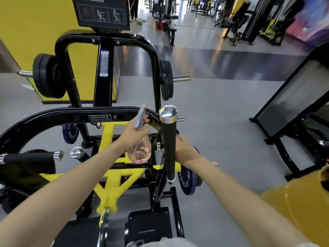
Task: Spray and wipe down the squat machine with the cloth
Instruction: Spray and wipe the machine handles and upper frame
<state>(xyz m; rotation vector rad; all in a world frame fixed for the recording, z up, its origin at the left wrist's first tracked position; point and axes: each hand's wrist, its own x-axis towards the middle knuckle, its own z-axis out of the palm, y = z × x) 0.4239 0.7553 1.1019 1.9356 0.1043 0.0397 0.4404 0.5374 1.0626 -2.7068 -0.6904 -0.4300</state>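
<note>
The squat machine (106, 118), with a black curved frame, yellow inner bars and an upright black grip handle (170, 145) capped in chrome, stands behind a clear pinkish spray bottle (140, 150) with a grey trigger head, held just left of that handle.

A gym; weight plates (49, 77), squat machine (106, 50).

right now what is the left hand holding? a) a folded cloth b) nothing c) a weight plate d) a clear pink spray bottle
d: the left hand is wrapped around the grey trigger head of a clear pink spray bottle, which hangs below it beside the upright black handle.
</note>
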